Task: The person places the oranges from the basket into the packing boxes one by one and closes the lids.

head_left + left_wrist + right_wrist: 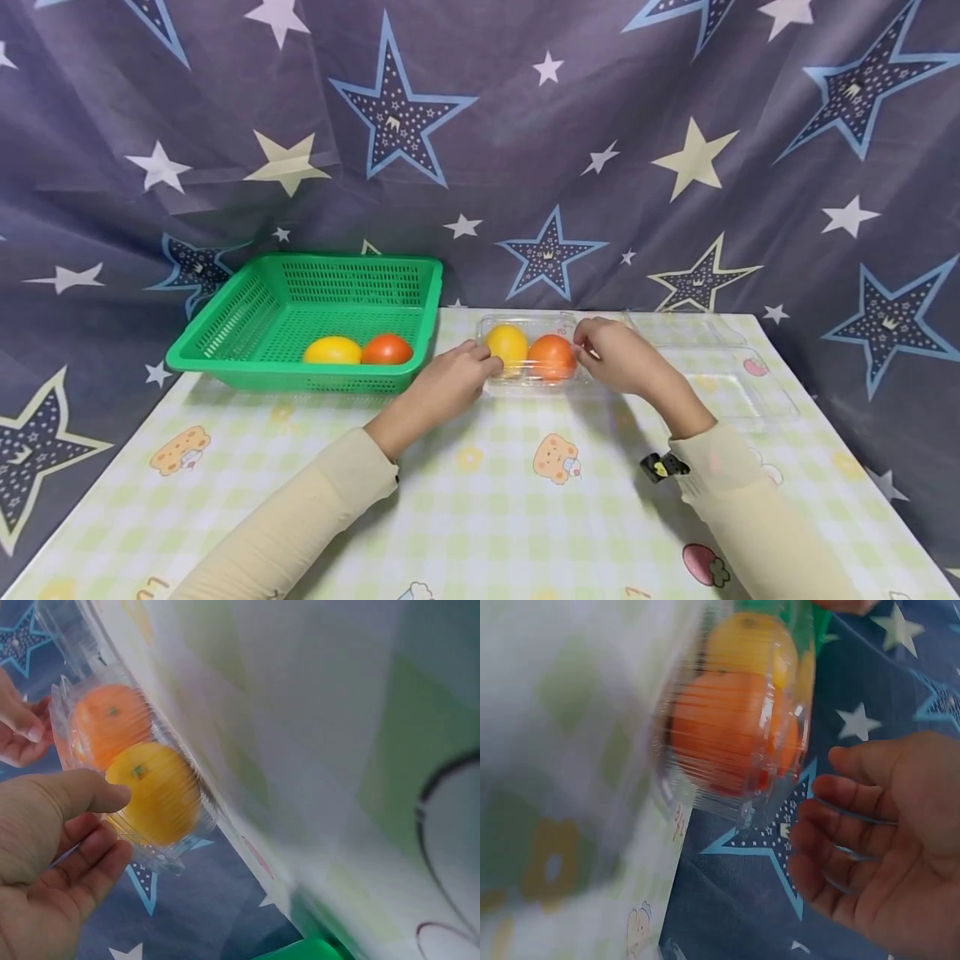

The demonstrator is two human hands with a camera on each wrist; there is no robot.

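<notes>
A clear plastic box point(536, 387) stands near the table's back edge with a yellow round fruit point(507, 343) and an orange point(552, 358) side by side in it. Whether its lid is closed, I cannot tell. My left hand point(457, 377) is at the box's left side; in the left wrist view its thumb and loosely bent fingers lie close to the plastic, contact unclear. On the other side is my right hand point(618, 357). In the right wrist view its fingers point(817, 817) are relaxed and apart from the box, with nothing between them.
To the left, a green perforated basket point(255, 379) contains a yellow fruit point(332, 350) and an orange-red one point(387, 349). More clear plastic containers point(738, 396) lie right of my right hand. Behind the checked tablecloth point(480, 517) hangs a dark star-patterned curtain point(480, 100).
</notes>
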